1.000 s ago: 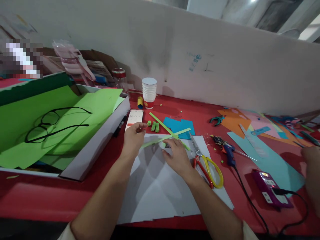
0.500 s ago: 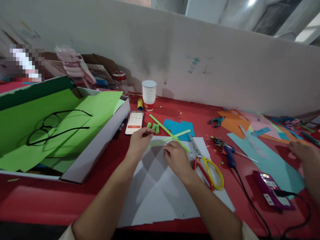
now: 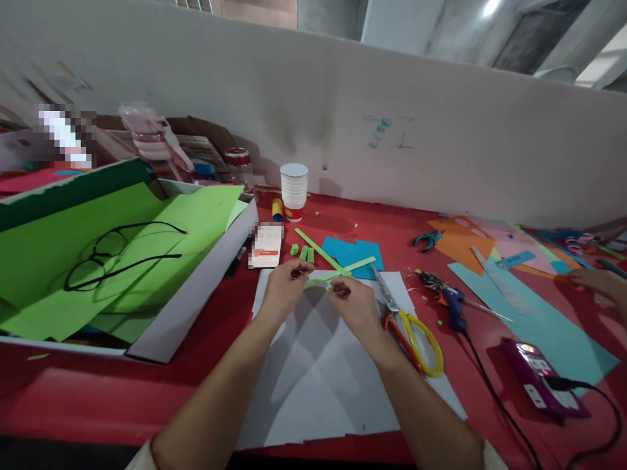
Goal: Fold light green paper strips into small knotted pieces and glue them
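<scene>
Over the white sheets (image 3: 318, 378), my left hand (image 3: 285, 287) is closed in a pinch at one end of a thin light-green paper strip (image 3: 319, 282). My right hand (image 3: 356, 307), fingers curled together, pinches the strip near its other end; the fingertips are partly hidden. Beyond the hands lie a longer green strip (image 3: 317, 245), another strip (image 3: 361, 263) crossing it, and several small folded green paper pieces (image 3: 307, 253). Scissors (image 3: 411, 339) with red and yellow handles rest right of my right hand, their blades pointing away.
At left stands a box (image 3: 196, 294) holding green paper and glasses (image 3: 110, 251). A phone (image 3: 267, 247) and stacked paper cups (image 3: 294, 192) stand behind. On the right are a glue gun (image 3: 453, 307), a purple power strip (image 3: 543, 378), pliers (image 3: 428, 241) and another person's hand (image 3: 595, 282).
The view has shifted slightly, moving everything a little right and down. Both my hands keep their pinch on the strip. The other person's hand at right has shifted a little.
</scene>
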Demonstrator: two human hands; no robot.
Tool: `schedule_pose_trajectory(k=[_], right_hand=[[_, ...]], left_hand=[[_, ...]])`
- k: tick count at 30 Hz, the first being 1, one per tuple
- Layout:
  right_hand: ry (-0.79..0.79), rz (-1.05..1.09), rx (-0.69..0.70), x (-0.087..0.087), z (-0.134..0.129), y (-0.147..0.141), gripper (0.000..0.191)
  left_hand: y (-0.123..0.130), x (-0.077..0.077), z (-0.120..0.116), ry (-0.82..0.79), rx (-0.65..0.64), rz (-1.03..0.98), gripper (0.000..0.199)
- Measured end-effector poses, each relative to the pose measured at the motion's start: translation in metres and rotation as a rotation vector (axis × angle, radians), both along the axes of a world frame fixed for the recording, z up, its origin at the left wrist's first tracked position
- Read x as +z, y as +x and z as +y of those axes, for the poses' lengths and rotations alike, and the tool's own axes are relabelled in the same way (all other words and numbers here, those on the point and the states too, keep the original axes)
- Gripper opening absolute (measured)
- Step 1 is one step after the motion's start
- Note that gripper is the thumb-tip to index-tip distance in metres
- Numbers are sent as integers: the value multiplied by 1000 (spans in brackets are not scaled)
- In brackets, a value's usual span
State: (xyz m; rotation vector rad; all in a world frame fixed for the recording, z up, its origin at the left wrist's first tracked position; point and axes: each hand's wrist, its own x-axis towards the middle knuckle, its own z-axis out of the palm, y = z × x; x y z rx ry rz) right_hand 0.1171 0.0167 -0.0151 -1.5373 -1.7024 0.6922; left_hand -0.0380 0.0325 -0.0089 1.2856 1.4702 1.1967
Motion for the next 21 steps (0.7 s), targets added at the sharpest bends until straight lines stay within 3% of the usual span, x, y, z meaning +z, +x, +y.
schedule_pose_trajectory(k=[2, 4, 8, 16, 21], right_hand=[[-145, 274, -48, 5, 0, 2, 10], [-251, 525, -56, 10, -1, 3, 13], [-292, 794, 13, 18, -6, 2, 15], [-142, 832, 154, 19, -15, -1, 22], [46, 640, 104, 17, -19, -1, 18]], left_hand=[[0, 5, -2, -43, -54, -64, 17], [0, 11, -5, -104, -197, -149, 23], [3, 21, -13, -169, -402, -287, 33], [8, 19, -15, -152, -313, -556, 17], [13, 14, -15, -279, -276, -776, 22]])
